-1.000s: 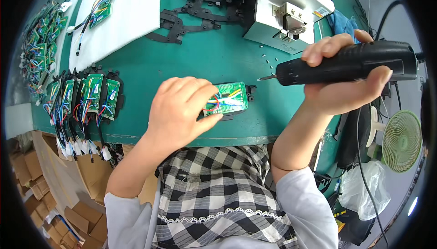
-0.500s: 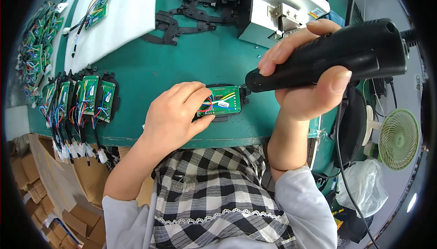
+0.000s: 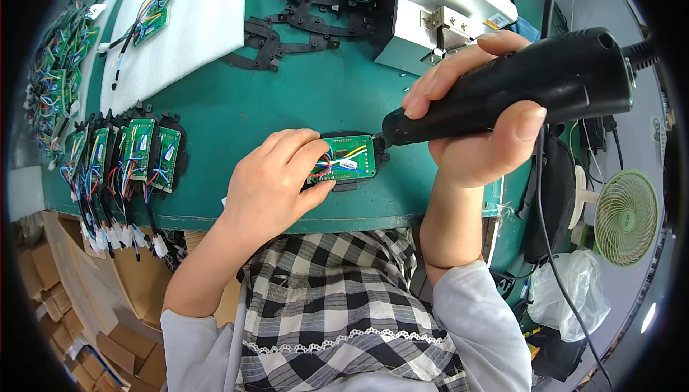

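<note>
A green circuit board (image 3: 357,157) with coloured wires and a small white label lies in a black plastic frame (image 3: 346,186) near the bench's front edge. My left hand (image 3: 276,177) is closed over the board's left end, fingers curled on its wires and edge, covering that part. In my right hand (image 3: 488,105) is a black electric screwdriver (image 3: 517,91), held nearly level with fingers wrapped round its body. Its tip points left and meets the board's upper right corner; whether a screw sits under it is too small to tell.
Several wired boards in black frames (image 3: 141,149) stand at the left, connectors hanging over the edge. Behind lie a white foam sheet (image 3: 194,26) with one board, black plastic frames (image 3: 276,40) and a white machine (image 3: 445,12). A green fan (image 3: 626,218) and the screwdriver's cable are at right.
The screwdriver and my right hand have shifted slightly left. The board and my left hand have moved a little left too; both grips stay the same.
</note>
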